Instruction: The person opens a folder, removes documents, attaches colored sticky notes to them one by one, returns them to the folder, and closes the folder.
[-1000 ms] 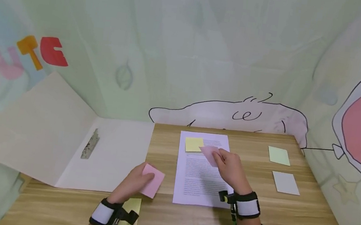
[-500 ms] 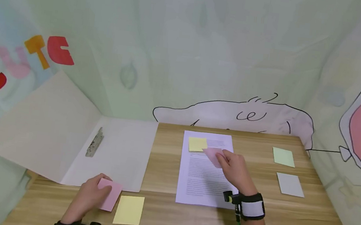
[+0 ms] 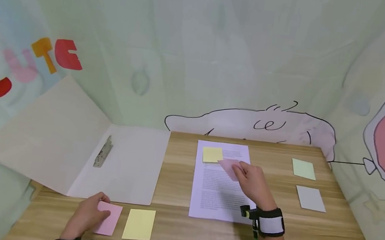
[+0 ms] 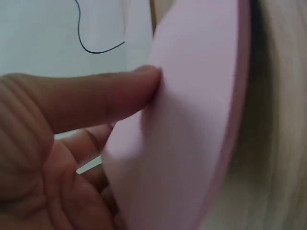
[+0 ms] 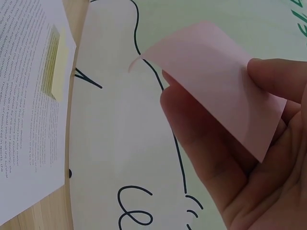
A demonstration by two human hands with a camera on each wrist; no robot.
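In the head view my left hand [image 3: 85, 215] pinches a pink sticky note pad [image 3: 109, 218] low over the table's front left. The left wrist view shows the thumb on the pad's face [image 4: 192, 110], with fingers behind it. Beside it lies a yellow sticky note pad [image 3: 138, 224]. My right hand [image 3: 253, 183] pinches a single pink sticky note [image 3: 228, 167] above a printed sheet [image 3: 214, 203]; the note's free end curls in the right wrist view [image 5: 220, 72]. A yellow sticky note [image 3: 212, 155] is on the sheet's upper left part.
An open white folder [image 3: 133, 164] with a metal clip [image 3: 103, 152] lies at the left, its cover [image 3: 49, 138] tilted up. A pale green pad [image 3: 303, 169] and a white pad [image 3: 310, 198] lie at the right. A printed cloth backdrop [image 3: 200, 57] stands behind the table.
My left hand has carried the pink pad left and toward the table's front, uncovering the yellow pad. The right hand keeps the pink note over the sheet. The view has shifted slightly.
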